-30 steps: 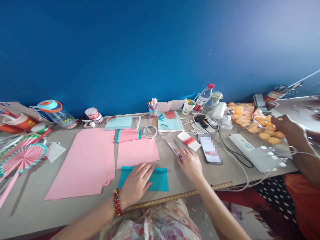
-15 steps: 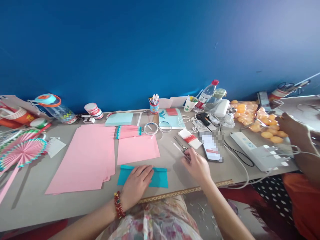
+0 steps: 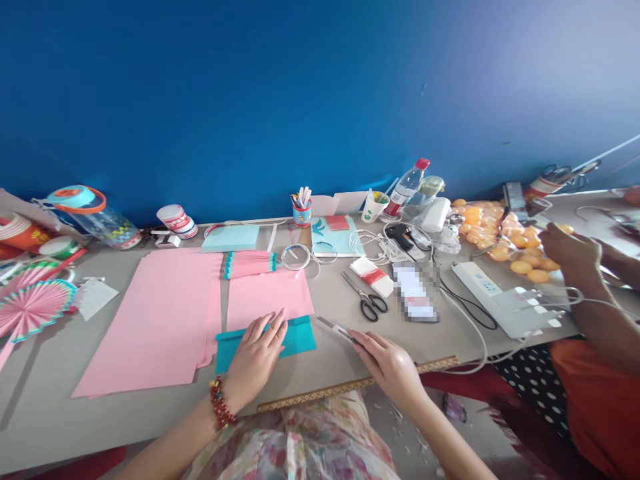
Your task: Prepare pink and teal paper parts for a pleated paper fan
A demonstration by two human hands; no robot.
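Red beaded bracelet [image 3: 220, 403] on left wrist [image 3: 233, 393], bare forearms [image 3: 175, 437], pale garment [image 3: 295, 450] with pink-purple blotches, perhaps floral

R hand [image 3: 390, 363], prev. over scissors [image 3: 369, 301] + slim knife [image 3: 343, 331] together, had drawn back w/ knife only; scissors lay free. Teal paper [image 3: 300, 335], prev. approx. level, had tilted, R end swung up twd. pink sheet [image 3: 273, 295]; L hand [image 3: 256, 357] fingers had spread.

Soft light, wall [image 3: 300, 100] paler at right, stretched edges
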